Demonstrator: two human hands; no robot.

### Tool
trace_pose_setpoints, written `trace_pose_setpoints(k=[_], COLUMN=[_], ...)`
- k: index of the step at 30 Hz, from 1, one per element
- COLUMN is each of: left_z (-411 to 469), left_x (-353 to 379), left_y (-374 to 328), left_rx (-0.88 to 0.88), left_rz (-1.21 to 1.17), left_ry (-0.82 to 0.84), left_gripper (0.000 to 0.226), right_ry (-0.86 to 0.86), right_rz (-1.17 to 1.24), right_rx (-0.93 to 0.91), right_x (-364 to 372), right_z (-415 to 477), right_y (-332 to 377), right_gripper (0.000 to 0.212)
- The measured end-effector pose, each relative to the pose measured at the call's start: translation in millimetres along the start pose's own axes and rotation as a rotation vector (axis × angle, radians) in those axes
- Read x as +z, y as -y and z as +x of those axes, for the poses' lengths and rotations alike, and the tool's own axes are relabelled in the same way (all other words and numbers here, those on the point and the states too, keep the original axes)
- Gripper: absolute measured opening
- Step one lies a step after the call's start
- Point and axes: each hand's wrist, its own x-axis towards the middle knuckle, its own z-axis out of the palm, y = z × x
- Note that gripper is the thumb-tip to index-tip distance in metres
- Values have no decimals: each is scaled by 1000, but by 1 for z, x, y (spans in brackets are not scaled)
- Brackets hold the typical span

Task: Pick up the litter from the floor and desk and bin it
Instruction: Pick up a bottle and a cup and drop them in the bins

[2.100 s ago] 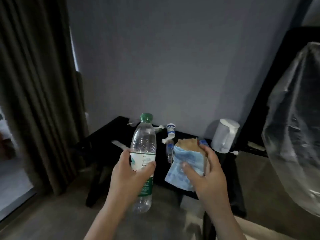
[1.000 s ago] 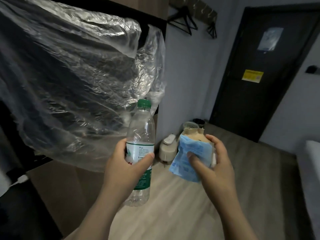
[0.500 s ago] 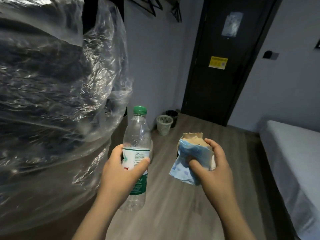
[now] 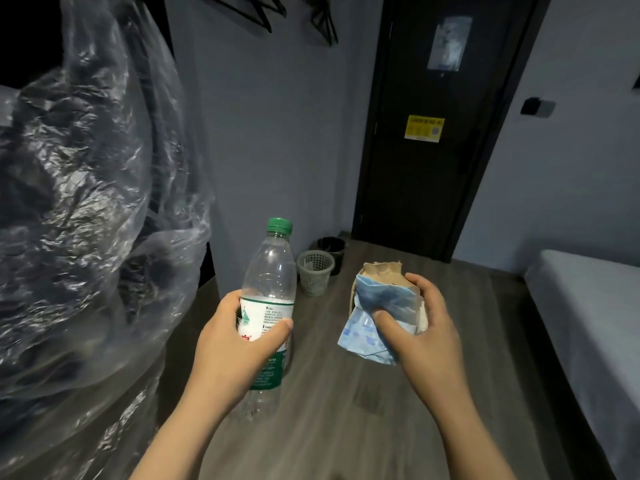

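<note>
Head view, left hand: the left hand (image 4: 235, 344), lower centre of the frame, grips a clear plastic bottle (image 4: 268, 292) with a green cap, held upright.
Head view, right hand: the right hand (image 4: 420, 327), right of centre, clutches a crumpled blue wrapper (image 4: 372, 327) and a torn brown paper bag (image 4: 382, 271).
Head view, bins: a grey mesh bin (image 4: 315, 271) and a black bin (image 4: 332, 245) stand on the wooden floor (image 4: 346, 410), mid-frame, near the dark door (image 4: 426, 168).

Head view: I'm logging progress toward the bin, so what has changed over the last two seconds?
The view swung right to face the door; the grey mesh bin and black bin came into sight ahead and are now nearer. Nothing was picked up or let go: the left hand still grips the bottle, and the right hand still holds the blue wrapper and brown paper.
</note>
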Motion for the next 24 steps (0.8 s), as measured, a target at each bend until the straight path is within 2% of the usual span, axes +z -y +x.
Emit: trace_pose_setpoints(k=[13,24], left_z=[243,402], left_x=[71,141], left_y=[58,104], left_rx=[-6,-135], left_rz=[20,41], left_ry=[103,184], left_gripper=[43,30], right_ry=[-60,-49], right_rz=[-75,-60], right_rx=[56,148], right_x=[96,147], right_z=[206,351], right_y=[-61,-121], right_gripper=[58,51])
